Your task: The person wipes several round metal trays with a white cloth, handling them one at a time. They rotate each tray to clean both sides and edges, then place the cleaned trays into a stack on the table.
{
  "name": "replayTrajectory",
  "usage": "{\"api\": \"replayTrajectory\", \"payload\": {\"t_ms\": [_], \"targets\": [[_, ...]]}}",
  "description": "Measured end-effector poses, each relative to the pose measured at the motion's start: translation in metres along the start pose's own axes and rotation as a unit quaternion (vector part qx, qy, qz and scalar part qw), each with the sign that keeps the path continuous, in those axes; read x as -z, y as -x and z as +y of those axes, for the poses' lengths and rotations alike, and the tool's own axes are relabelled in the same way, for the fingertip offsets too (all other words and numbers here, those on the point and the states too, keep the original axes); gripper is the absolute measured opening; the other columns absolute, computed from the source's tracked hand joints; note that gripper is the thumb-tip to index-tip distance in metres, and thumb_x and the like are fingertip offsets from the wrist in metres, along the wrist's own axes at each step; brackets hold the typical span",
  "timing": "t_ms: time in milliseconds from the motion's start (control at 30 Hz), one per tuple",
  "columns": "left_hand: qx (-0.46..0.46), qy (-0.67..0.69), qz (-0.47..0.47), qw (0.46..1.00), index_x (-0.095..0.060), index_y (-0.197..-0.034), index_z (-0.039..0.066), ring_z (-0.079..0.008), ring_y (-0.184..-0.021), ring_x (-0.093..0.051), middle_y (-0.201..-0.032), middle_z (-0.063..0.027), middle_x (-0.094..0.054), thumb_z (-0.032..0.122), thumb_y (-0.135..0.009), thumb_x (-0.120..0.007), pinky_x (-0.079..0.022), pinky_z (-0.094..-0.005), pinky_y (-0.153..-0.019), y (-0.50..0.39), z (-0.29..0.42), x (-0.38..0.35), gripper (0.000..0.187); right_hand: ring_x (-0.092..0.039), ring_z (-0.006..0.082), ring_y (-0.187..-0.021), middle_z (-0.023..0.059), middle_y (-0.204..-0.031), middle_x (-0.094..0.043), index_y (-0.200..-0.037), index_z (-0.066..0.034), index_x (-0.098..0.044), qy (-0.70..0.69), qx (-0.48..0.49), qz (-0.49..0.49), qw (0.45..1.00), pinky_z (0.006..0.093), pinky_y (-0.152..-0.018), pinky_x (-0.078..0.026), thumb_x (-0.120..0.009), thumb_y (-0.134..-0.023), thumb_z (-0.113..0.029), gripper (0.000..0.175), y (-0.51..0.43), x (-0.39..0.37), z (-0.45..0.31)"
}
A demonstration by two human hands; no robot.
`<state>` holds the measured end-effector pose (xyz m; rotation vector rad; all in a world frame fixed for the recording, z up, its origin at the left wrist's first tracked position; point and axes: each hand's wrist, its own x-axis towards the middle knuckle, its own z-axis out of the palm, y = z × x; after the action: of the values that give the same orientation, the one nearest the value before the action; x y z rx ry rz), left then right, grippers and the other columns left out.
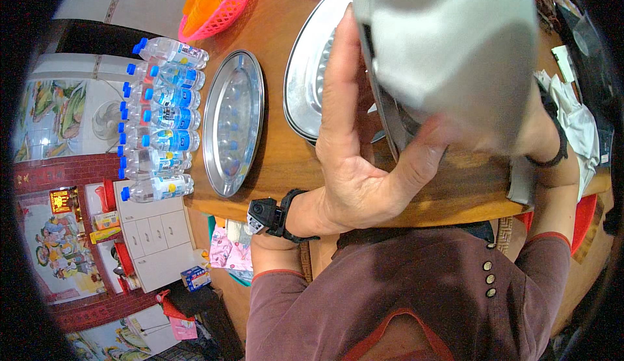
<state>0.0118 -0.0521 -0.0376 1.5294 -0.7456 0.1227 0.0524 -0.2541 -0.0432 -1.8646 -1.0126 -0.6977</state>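
My left hand (360, 180), with a wrist strap, grips the lower left edge of a raised metal dish (453, 44). Its fingers stretch along the far side and the thumb lies on the near side. The dish is tilted, blurred and very close to the camera. My right hand is mostly hidden behind the dish; only its wrist (541, 136) with a dark band shows, so its grip cannot be made out. Under and beyond my left fingers, shiny oval metal dishes (302, 83) lie on the wooden table (278, 166). Another oval metal dish (234, 122) lies separately to the left.
Several blue-capped water bottles (170, 117) line the table's left side. A pink basket (239, 5) holds orange items at the far left. White cloth (570, 122) lies at the right by a dark object (590, 44). A red stool (582, 224) stands below the right edge.
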Motion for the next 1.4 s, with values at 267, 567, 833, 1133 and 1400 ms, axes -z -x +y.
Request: {"api": "replayTrajectory", "payload": {"t_ms": [267, 567, 833, 1133, 1400], "targets": [[-0.001, -0.030, 0.006, 1.000, -0.011, -0.156, -0.014, -0.0313, -0.146, -0.037, -0.160, -0.0285, -0.029, 0.052, -0.099, -0.056, -0.033, -0.0356, -0.115, 0.009, 0.000, -0.014, 0.097, -0.045, 0.0304, -0.137, 0.0189, -0.149, -0.043, -0.159, -0.0039, -0.018, 0.040, 0.132, -0.070, 0.988, 0.0452, -0.114, -0.039, -0.064, -0.100, -0.032, 0.080, 0.002, -0.031, -0.027], [-0.147, -0.003, 0.016, 0.989, -0.041, -0.144, -0.006, -0.0279, -0.108, -0.063, -0.132, -0.0191, -0.058, 0.048, -0.104, -0.051, -0.049, -0.0312, -0.092, 0.002, -0.035, -0.018, 0.068, -0.047, 0.0302, -0.134, 0.0191, -0.146, -0.045, -0.157, -0.0032, -0.020, 0.152, 0.169, -0.038, 0.973, 0.0443, -0.112, -0.041, -0.065, -0.099, -0.031, 0.078, -0.004, -0.016, -0.020], [0.118, 0.208, -0.025, 0.971, -0.056, -0.132, -0.002, -0.0186, -0.101, -0.061, -0.117, -0.0104, -0.065, 0.036, -0.108, -0.037, -0.047, -0.0299, -0.090, -0.019, -0.009, -0.006, 0.049, -0.049, 0.0300, -0.131, 0.0193, -0.144, -0.047, -0.156, -0.0026, -0.022, 0.213, 0.133, 0.029, 0.967, 0.0436, -0.109, -0.043, -0.065, -0.099, -0.031, 0.077, -0.014, 0.013, -0.006], [-0.004, 0.188, -0.008, 0.982, -0.049, -0.141, -0.006, -0.0184, -0.114, -0.057, -0.128, -0.0123, -0.061, 0.027, -0.110, -0.028, -0.044, -0.0330, -0.099, -0.015, -0.042, -0.022, 0.051, -0.052, 0.0297, -0.128, 0.0196, -0.142, -0.049, -0.154, -0.0020, -0.024, 0.222, 0.209, 0.026, 0.952, 0.0427, -0.107, -0.045, -0.065, -0.099, -0.031, 0.075, -0.006, -0.013, -0.020], [-0.319, -0.032, -0.029, 0.947, -0.037, -0.141, -0.013, -0.0410, -0.107, -0.055, -0.121, -0.0277, -0.055, 0.028, -0.091, -0.057, -0.043, -0.0438, -0.098, -0.047, -0.060, -0.013, 0.067, -0.054, 0.0296, -0.125, 0.0198, -0.140, -0.050, -0.153, -0.0014, -0.025, 0.206, 0.256, -0.018, 0.944, 0.0420, -0.105, -0.047, -0.066, -0.099, -0.030, 0.074, -0.005, -0.021, -0.031]]}}
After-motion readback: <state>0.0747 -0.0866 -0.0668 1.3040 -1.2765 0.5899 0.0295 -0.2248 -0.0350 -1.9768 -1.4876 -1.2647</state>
